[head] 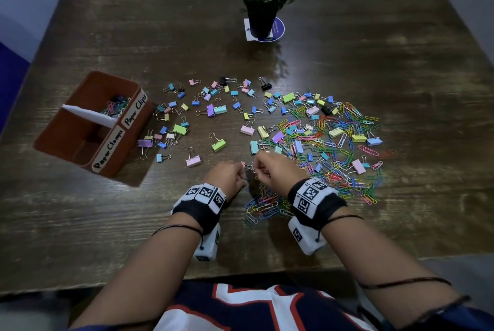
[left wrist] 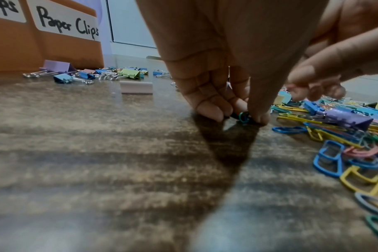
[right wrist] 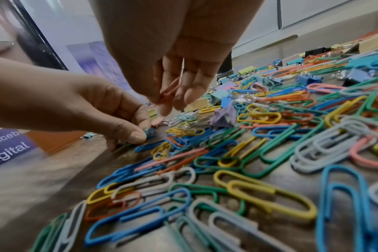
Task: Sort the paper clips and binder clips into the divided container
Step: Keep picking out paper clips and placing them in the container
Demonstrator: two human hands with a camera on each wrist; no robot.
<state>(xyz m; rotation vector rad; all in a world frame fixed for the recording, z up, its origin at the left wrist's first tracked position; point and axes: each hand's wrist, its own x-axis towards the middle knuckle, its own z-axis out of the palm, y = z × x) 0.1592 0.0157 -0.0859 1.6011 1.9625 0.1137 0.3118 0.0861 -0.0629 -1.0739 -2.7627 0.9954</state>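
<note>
A brown divided container [head: 80, 127] stands at the left, labelled "Paper Clips" [left wrist: 67, 25] and "Paper Clamps"; its far compartment holds several paper clips [head: 115, 108]. Coloured binder clips [head: 213, 110] lie scattered in the middle. A dense pile of paper clips [head: 334, 149] spreads to the right and toward me. My left hand [left wrist: 237, 117] pinches a small teal-blue paper clip [left wrist: 244, 117] against the table at the pile's near-left edge. My right hand [right wrist: 168, 102] hovers just beside it, holding a salmon paper clip [right wrist: 169, 90] between thumb and fingers.
A potted green plant [head: 263, 18] stands on a coaster at the back centre. The dark wooden table [head: 133, 223] ends at its front edge close to my body. Large pastel binder clips [head: 219, 145] lie just beyond my hands.
</note>
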